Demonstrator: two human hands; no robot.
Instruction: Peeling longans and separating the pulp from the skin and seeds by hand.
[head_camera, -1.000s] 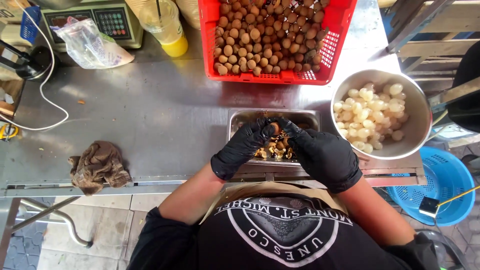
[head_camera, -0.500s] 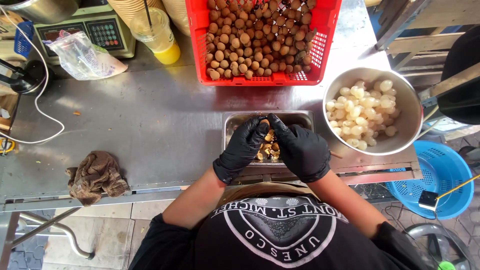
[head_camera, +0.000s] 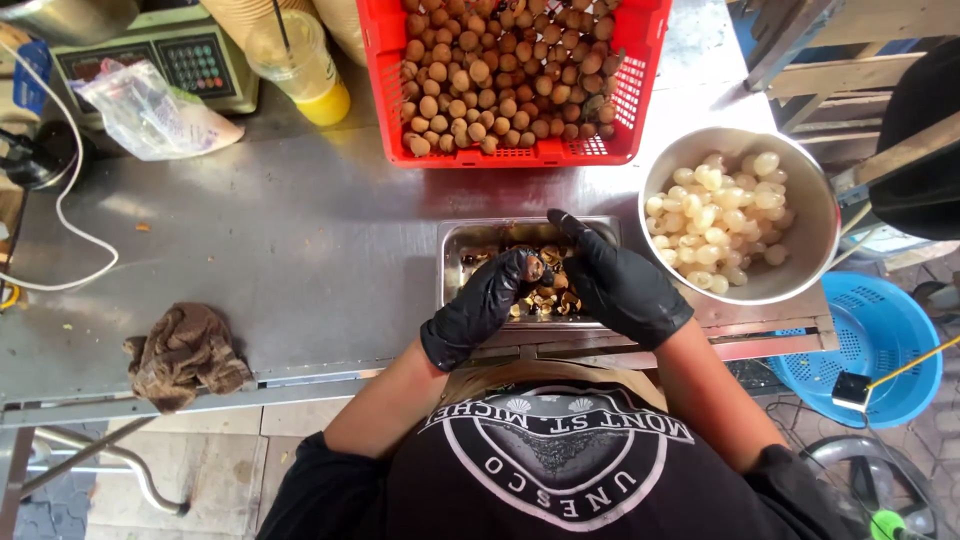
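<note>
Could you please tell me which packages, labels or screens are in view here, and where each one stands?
Weighing scale: far left of the steel table, grey-green body, dark display strip and keypad.
Plastic bag: crumpled, clear, lying against the scale's front.
Plastic cup: right of the scale, clear with a straw, yellow drink at the bottom.
Blue tag: left edge, partly cut off.

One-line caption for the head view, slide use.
Black-gloved left hand and right hand work a small brown fruit over a metal tray.

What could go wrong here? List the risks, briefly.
1. The round steel bowl of peeled white fruit overhangs the steel table's edge; a nudge from the right hand might tip it.
2. Shell bits from the small brown fruit in the left hand may miss the rectangular steel tray.
</note>
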